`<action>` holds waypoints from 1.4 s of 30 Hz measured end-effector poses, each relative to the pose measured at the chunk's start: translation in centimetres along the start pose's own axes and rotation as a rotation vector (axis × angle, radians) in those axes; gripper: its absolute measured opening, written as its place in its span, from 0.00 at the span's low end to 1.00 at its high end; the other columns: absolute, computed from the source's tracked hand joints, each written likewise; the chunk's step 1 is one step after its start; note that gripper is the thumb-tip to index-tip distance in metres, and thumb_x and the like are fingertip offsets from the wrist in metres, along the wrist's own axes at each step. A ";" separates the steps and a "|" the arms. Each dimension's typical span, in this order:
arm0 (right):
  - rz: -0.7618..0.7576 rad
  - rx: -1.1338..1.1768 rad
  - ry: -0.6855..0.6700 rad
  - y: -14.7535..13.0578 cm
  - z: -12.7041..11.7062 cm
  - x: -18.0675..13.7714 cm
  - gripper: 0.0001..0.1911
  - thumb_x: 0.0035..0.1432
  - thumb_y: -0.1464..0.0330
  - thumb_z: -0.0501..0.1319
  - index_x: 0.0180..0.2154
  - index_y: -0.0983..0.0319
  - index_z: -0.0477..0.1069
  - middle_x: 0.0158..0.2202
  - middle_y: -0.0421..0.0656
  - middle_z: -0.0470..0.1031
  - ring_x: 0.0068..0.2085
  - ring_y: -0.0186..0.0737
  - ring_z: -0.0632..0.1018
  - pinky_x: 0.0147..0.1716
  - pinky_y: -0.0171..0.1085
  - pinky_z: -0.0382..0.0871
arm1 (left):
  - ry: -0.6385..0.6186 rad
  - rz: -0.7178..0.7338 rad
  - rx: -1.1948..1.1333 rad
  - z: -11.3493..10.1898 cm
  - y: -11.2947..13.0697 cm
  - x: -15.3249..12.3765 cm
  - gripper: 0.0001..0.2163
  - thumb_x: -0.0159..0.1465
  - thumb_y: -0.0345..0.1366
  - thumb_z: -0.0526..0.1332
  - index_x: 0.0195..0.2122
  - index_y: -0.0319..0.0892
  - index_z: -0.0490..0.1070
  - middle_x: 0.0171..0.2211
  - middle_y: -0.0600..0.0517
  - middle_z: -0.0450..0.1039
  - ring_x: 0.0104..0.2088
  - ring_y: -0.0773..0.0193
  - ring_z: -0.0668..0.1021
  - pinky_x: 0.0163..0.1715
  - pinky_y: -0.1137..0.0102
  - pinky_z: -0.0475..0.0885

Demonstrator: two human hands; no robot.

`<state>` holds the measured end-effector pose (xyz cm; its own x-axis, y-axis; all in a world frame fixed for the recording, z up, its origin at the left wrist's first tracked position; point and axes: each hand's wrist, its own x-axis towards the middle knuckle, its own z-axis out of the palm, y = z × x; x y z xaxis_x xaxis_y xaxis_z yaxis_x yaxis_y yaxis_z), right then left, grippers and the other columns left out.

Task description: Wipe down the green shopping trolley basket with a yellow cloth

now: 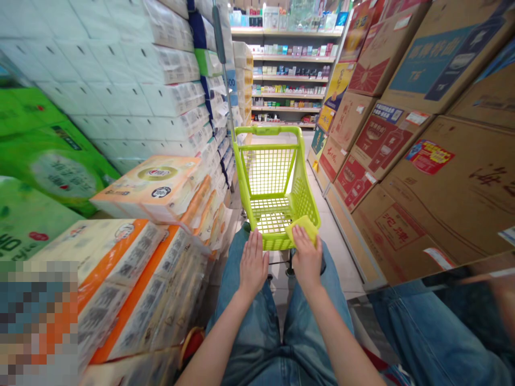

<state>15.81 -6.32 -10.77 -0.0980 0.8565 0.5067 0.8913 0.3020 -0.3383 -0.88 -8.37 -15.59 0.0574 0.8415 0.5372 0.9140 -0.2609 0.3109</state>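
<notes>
A lime-green plastic shopping cart point(269, 195) with grid walls stands in front of my knees, its basket holding nothing that I can see. My right hand point(308, 262) presses a folded yellow cloth point(308, 228) onto the basket's near right corner, with the thumb at the cloth's edge. At the near left corner, my left hand point(253, 264) lies flat with its fingers stretched out and holds nothing. Its fingertips reach the near rim; how firmly they touch it I cannot tell.
Stacked white tissue packs point(161, 102) and orange-trimmed packs point(148, 187) line the left side. Cardboard cartons point(434, 193) rise on the right. Shelves of small goods point(289, 78) stand at the aisle's far end. A grey pole point(229, 91) rises beside the cart's left side.
</notes>
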 end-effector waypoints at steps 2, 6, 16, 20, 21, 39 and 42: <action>-0.061 0.055 -0.042 -3.2 1.0 -0.3 0.34 0.54 0.82 0.49 0.62 0.60 0.63 0.62 0.46 0.68 0.63 0.40 0.67 0.67 0.50 0.40 | -0.008 0.000 -0.004 -0.1 -0.1 0.0 0.31 0.71 0.34 0.48 0.71 0.39 0.32 0.70 0.41 0.45 0.70 0.55 0.50 0.65 0.53 0.58; -0.129 0.156 -0.065 -6.5 2.0 -0.6 0.32 0.57 0.81 0.50 0.62 0.61 0.63 0.63 0.46 0.67 0.64 0.39 0.67 0.68 0.49 0.36 | -0.029 0.000 -0.021 -0.4 -0.3 -0.1 0.30 0.70 0.33 0.47 0.71 0.42 0.35 0.70 0.42 0.47 0.70 0.55 0.51 0.65 0.52 0.60; -0.019 0.046 0.040 5.1 -1.7 -0.1 0.35 0.53 0.82 0.48 0.61 0.55 0.64 0.61 0.44 0.70 0.62 0.40 0.69 0.65 0.57 0.40 | -0.008 0.001 -0.015 -0.4 0.1 0.1 0.31 0.71 0.35 0.47 0.71 0.42 0.32 0.71 0.43 0.45 0.70 0.54 0.51 0.65 0.52 0.58; 0.086 0.021 0.076 5.2 -1.5 0.4 0.34 0.52 0.81 0.49 0.59 0.57 0.65 0.61 0.45 0.70 0.62 0.42 0.69 0.65 0.56 0.43 | 0.006 -0.004 -0.022 -0.2 0.2 0.1 0.31 0.71 0.35 0.47 0.71 0.41 0.31 0.71 0.43 0.45 0.70 0.54 0.51 0.65 0.52 0.59; 0.081 0.029 0.061 4.0 -1.1 0.4 0.35 0.51 0.82 0.49 0.60 0.58 0.65 0.61 0.45 0.69 0.63 0.43 0.68 0.65 0.55 0.44 | 0.007 -0.005 -0.021 -0.2 0.2 0.1 0.31 0.71 0.35 0.47 0.71 0.41 0.32 0.71 0.43 0.45 0.70 0.55 0.51 0.65 0.52 0.59; 0.010 0.117 0.037 5.5 -1.7 0.4 0.35 0.51 0.81 0.48 0.59 0.55 0.66 0.60 0.44 0.71 0.62 0.41 0.69 0.65 0.56 0.45 | -0.008 0.001 -0.005 -0.5 0.3 0.1 0.30 0.71 0.35 0.47 0.71 0.41 0.32 0.71 0.43 0.45 0.70 0.55 0.50 0.65 0.53 0.58; 0.118 0.109 0.089 5.4 -1.2 0.7 0.34 0.50 0.81 0.49 0.58 0.57 0.67 0.60 0.45 0.71 0.63 0.42 0.68 0.64 0.57 0.48 | -0.001 -0.006 -0.004 -0.4 0.3 0.1 0.31 0.71 0.35 0.47 0.71 0.41 0.32 0.71 0.43 0.46 0.70 0.55 0.50 0.65 0.53 0.58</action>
<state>21.06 -4.58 -11.23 0.0482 0.8499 0.5247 0.8405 0.2493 -0.4811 -0.74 -8.57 -15.16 0.0519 0.8434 0.5348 0.9126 -0.2575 0.3176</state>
